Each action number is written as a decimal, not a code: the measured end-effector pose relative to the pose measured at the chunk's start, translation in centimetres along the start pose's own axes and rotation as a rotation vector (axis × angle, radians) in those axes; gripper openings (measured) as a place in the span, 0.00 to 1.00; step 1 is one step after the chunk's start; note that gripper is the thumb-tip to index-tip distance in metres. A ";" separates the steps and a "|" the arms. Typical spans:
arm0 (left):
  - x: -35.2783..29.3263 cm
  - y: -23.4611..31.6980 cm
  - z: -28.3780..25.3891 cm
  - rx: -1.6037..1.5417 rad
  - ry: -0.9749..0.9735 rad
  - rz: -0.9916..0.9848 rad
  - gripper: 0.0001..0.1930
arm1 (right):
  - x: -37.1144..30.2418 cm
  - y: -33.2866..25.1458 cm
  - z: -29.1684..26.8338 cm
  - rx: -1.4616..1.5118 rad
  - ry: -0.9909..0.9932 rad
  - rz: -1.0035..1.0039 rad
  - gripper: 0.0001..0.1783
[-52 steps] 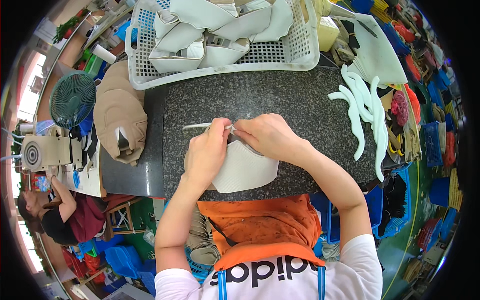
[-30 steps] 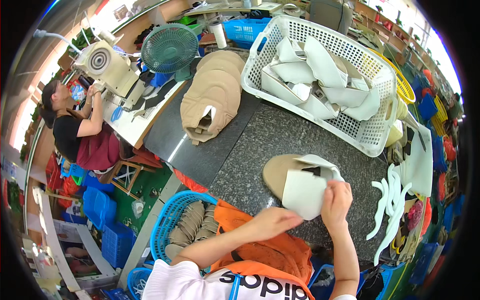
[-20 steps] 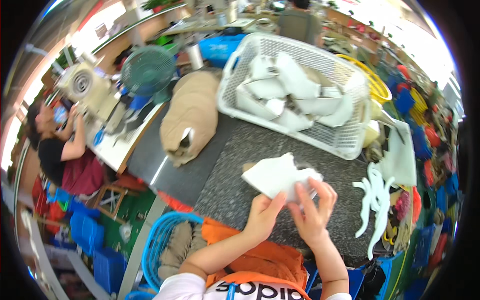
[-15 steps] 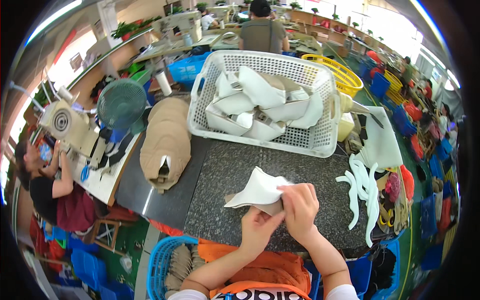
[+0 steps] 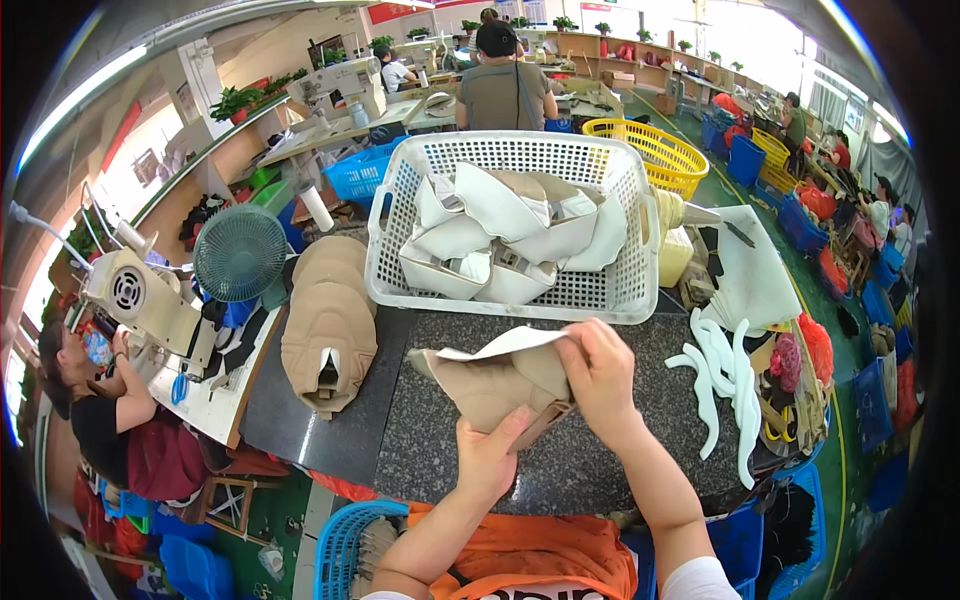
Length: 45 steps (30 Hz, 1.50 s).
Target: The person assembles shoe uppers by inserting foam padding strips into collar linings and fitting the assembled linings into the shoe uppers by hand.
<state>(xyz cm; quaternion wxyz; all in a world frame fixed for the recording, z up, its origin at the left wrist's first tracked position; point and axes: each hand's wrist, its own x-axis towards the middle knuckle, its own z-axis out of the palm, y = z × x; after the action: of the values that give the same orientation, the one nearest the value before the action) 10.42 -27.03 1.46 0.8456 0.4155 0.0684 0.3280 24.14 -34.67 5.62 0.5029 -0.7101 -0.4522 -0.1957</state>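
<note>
A beige shoe upper with a white inner side [image 5: 490,385] is held up over the dark speckled tabletop [image 5: 430,450]. My left hand [image 5: 488,455] grips its lower edge, thumb against the beige outer face. With fingers and thumb closed on its right end, my right hand [image 5: 602,375] holds the upper near the white top edge. Left of my hands lies a nested row of beige shoe uppers [image 5: 330,330]. Behind them, a white perforated basket [image 5: 510,305] holds several pieces with white faces turned outward. To the right are several wavy white strips [image 5: 715,370].
Right of the basket stand a pale bottle with a pointed nozzle [image 5: 680,212] and a stack of white sheets [image 5: 755,270]. A green fan [image 5: 240,255] is at the left, near a person [image 5: 110,400] at a sewing machine. A blue basket [image 5: 340,530] sits below the table edge.
The shoe upper has been lifted and turned, so its beige outer face shows instead of mostly white. My right hand has moved up to its top edge; my left hand holds it from below.
</note>
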 end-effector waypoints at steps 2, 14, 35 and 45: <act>0.1 0.2 -0.7 -0.030 0.060 0.014 0.24 | -1.3 -1.2 -0.5 0.076 -0.170 0.212 0.05; -1.5 0.4 -1.5 -0.089 0.061 -0.080 0.18 | -0.7 -3.3 -2.2 0.242 -0.123 0.161 0.08; -3.0 -0.5 -3.6 -0.206 -0.189 -0.248 0.37 | -1.0 -1.8 4.3 0.296 -0.414 0.326 0.18; -3.8 -0.6 -4.0 -0.068 -0.179 -0.193 0.35 | -2.6 -3.6 -1.6 0.047 -0.120 -0.163 0.14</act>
<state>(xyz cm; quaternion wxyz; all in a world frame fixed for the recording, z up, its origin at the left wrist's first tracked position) 6.19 -27.01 -2.15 0.8897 0.4056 0.0212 0.2086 20.12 -36.95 6.33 0.4739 -0.6694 -0.5422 -0.1825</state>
